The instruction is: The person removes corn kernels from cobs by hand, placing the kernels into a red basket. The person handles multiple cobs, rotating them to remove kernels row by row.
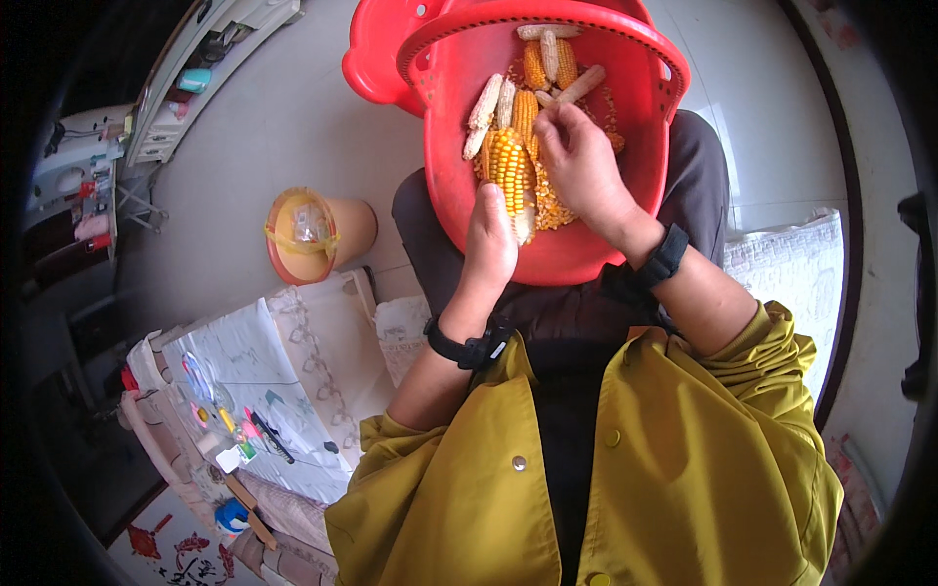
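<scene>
A red plastic basket (469,212) with an arched handle rests on my lap. My left hand (492,242) is closed around the lower end of a yellow corn cob (509,165), whose kernels are partly off near the base. To its upper right is my right hand (579,157), fingers bent and thumb near the fingertips; whether it holds any kernels cannot be told. Loose corn kernels (551,209) lie in the basket below the hands. Several bare cobs (484,102) and several cobs with kernels (525,113) lie farther in.
Left of my legs, a waste bin (355,231) with a yellow liner lies tilted or appears so on the tiled floor. A table (293,395) with small items stands at lower left. Beyond the basket's left side is another red plastic piece (374,51). Shelves (220,80) stand at upper left.
</scene>
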Motion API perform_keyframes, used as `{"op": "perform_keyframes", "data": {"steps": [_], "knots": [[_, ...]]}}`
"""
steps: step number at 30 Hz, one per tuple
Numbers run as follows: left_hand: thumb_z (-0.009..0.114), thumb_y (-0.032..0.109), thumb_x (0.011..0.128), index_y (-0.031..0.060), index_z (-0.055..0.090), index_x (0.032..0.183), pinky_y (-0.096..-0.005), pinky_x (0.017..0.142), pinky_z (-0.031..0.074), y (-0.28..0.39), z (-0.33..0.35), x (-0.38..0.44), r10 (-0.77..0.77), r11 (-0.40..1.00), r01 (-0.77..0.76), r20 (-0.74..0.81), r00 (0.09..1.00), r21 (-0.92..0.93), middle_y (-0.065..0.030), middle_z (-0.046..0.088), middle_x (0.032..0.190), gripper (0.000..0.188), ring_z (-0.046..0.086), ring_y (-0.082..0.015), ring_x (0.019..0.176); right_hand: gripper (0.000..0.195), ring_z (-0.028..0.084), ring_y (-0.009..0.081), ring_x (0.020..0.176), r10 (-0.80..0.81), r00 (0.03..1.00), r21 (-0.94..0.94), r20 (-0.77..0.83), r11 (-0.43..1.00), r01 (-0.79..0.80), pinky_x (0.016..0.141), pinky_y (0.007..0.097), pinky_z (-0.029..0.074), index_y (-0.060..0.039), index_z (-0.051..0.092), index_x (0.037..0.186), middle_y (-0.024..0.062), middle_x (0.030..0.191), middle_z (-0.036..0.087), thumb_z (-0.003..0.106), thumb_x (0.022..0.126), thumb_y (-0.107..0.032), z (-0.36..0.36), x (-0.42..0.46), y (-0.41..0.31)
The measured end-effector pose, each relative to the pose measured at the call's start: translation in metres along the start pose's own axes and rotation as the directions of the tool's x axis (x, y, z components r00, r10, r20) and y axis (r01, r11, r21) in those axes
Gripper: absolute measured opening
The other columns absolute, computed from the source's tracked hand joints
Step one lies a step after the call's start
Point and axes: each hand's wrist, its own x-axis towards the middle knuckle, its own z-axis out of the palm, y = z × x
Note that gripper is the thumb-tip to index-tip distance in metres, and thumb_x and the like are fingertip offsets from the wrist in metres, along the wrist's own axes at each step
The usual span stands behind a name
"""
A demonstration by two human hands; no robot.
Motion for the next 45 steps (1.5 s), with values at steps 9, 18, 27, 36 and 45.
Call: {"op": "perform_keyframes", "data": {"steps": [9,18,27,36,45], "knots": [[0.022,0.043,0.095,0.0073,0.040,0.124,-0.0292,0.064,0.047,-0.014,-0.019,0.006,-0.234,0.874,0.184,-0.059,0.970,-0.449,-0.0055,0.056,0.099,0.049,0.057,-0.0156,0.080,0.039,0.063,0.0174,0.063,0.496,0.868,0.101,-0.036,0.866,-0.490,0.059,0.0305,0.048,0.0010,0.065,0.085,0.0117,0.068,0.064,0.052,0.087,-0.036,-0.046,0.070,0.032],[0.022,0.044,0.095,0.0078,0.044,0.119,-0.0290,0.061,0.046,-0.007,-0.012,0.004,-0.261,0.834,0.221,-0.009,0.965,-0.506,-0.0051,0.057,0.094,0.048,0.057,-0.0162,0.077,0.034,0.064,0.0295,0.075,0.244,0.969,-0.284,-0.050,0.926,-0.248,0.069,0.0364,0.049,-0.0013,0.066,0.082,0.0180,0.072,0.064,0.058,0.080,-0.034,-0.054,0.067,0.066],[0.022,0.043,0.096,0.0078,0.044,0.118,-0.0302,0.060,0.047,-0.011,-0.009,0.006,-0.222,0.827,0.184,-0.008,0.975,-0.532,-0.0070,0.057,0.093,0.047,0.058,-0.0173,0.076,0.027,0.062,0.0232,0.062,-0.153,0.985,-0.290,-0.075,0.949,0.125,0.061,0.0327,0.048,0.0027,0.062,0.079,0.0128,0.065,0.062,0.058,0.082,-0.024,-0.013,0.028,0.058],[0.023,0.043,0.096,0.0055,0.042,0.123,-0.0303,0.073,0.046,0.002,0.007,-0.004,-0.222,0.843,0.151,-0.078,0.972,-0.517,-0.0061,0.055,0.107,0.050,0.056,-0.0150,0.092,0.059,0.050,0.0138,0.097,0.267,0.729,0.181,0.631,0.863,-0.472,0.080,0.0278,0.043,0.0052,0.044,0.120,0.0079,0.107,0.054,0.040,0.092,-0.047,-0.014,-0.009,-0.006],[0.022,0.041,0.096,0.0032,0.039,0.126,-0.0344,0.091,0.041,0.021,0.012,-0.020,-0.169,0.869,0.097,-0.107,0.980,-0.486,-0.0088,0.050,0.120,0.052,0.050,-0.0201,0.109,0.037,0.051,0.0125,0.091,0.184,0.714,0.432,0.676,0.685,-0.586,0.083,0.0269,0.042,0.0048,0.047,0.113,0.0062,0.099,0.057,0.045,0.093,-0.027,-0.019,-0.035,-0.028]]}}
